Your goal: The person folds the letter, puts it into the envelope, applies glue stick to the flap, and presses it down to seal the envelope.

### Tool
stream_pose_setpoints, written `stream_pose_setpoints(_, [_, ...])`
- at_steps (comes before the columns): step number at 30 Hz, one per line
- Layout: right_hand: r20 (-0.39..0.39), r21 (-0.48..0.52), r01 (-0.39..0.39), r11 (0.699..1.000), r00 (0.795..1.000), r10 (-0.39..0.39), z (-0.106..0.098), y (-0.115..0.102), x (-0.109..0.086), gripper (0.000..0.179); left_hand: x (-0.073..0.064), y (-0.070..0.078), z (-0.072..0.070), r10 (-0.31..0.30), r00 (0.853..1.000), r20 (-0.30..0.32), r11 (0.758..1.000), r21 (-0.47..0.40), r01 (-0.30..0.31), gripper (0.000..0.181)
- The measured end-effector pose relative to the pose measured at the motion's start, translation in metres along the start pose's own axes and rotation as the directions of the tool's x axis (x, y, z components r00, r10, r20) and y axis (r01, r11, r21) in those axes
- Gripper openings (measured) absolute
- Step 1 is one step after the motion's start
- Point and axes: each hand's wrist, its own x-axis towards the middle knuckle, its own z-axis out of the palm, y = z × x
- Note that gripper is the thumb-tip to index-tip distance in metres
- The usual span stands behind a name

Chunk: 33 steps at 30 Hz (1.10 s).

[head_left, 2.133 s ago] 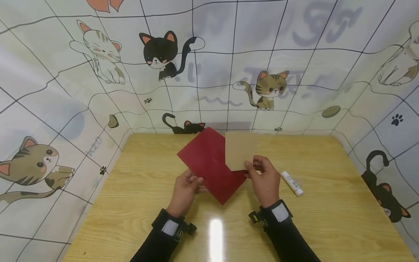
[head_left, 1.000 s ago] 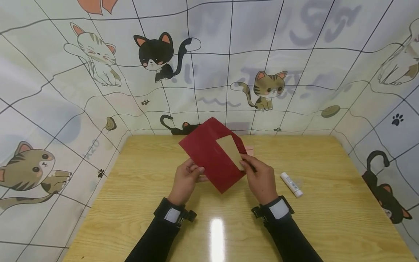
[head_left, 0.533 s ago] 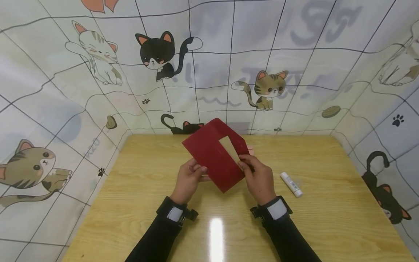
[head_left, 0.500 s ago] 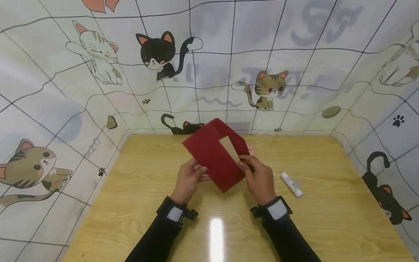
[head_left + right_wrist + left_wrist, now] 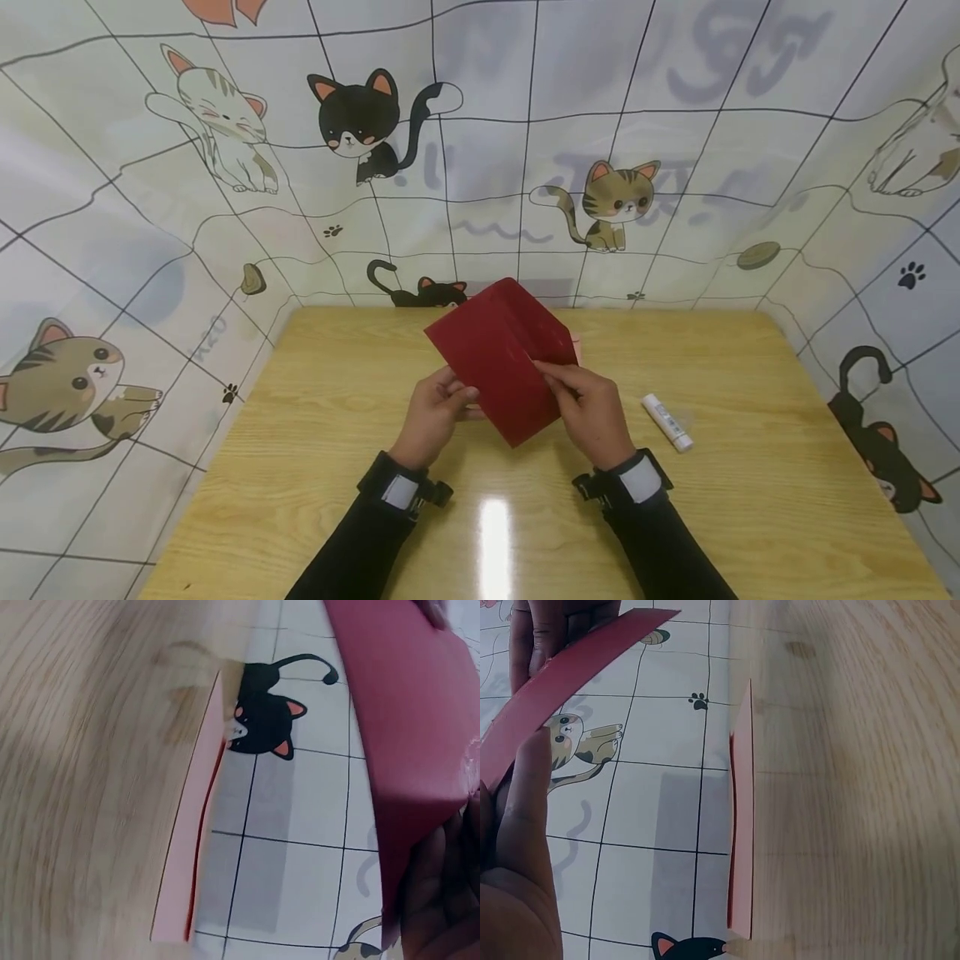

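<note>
A red envelope (image 5: pixel 487 350) is held up tilted over the table, its flap unfolded on the upper right side. My left hand (image 5: pixel 433 417) grips its lower left edge, thumb in front and fingers behind; the left wrist view shows the envelope (image 5: pixel 555 686) nearly edge-on. At the envelope's mouth my right hand (image 5: pixel 594 412) pinches the right side, its fingertips right at the opening. The tan card is hidden from view. In the right wrist view, the envelope (image 5: pixel 420 720) covers part of the right hand's fingers (image 5: pixel 435 900).
A pink folded paper piece (image 5: pixel 742 847) lies on the wooden table (image 5: pixel 315 500), mostly behind the envelope in the head view. To the right lies a white capped tube (image 5: pixel 667 422) like a glue stick. A cat-printed sheet (image 5: pixel 480 167) covers the surrounding walls.
The tan card, first held by my right hand in front of the envelope, slid down into its mouth and out of sight. The envelope moved slightly right.
</note>
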Motion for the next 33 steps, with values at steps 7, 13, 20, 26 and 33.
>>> stream_pose_setpoints(7, [0.2,0.147,-0.111,0.983,0.976,0.08,-0.004,0.003,0.003,0.037,-0.001,-0.001,0.001,-0.017,1.0,0.01,0.999,-0.028,0.017,0.04])
stream_pose_setpoints(13, [0.181,0.085,-0.097,0.992,0.98,0.081,-0.003,0.005,0.004,0.042,0.0,-0.002,0.003,-0.021,1.0,0.021,0.999,-0.044,0.021,0.04])
stream_pose_setpoints(20, [-0.097,-0.009,-0.178,0.984,0.98,0.176,0.002,0.007,0.001,0.076,-0.003,-0.011,0.011,-0.046,0.998,-0.03,0.973,-0.228,0.038,0.04])
stream_pose_setpoints(26, [0.12,0.189,-0.367,0.911,0.929,0.349,0.001,0.018,-0.009,0.08,-0.009,-0.032,0.006,-0.119,0.992,-0.049,0.95,-0.297,0.099,0.043])
stream_pose_setpoints(33, [0.139,0.04,-0.366,0.93,0.923,0.358,-0.019,0.037,-0.014,0.077,-0.009,-0.039,-0.026,-0.155,0.967,-0.203,0.973,-0.203,0.113,0.044])
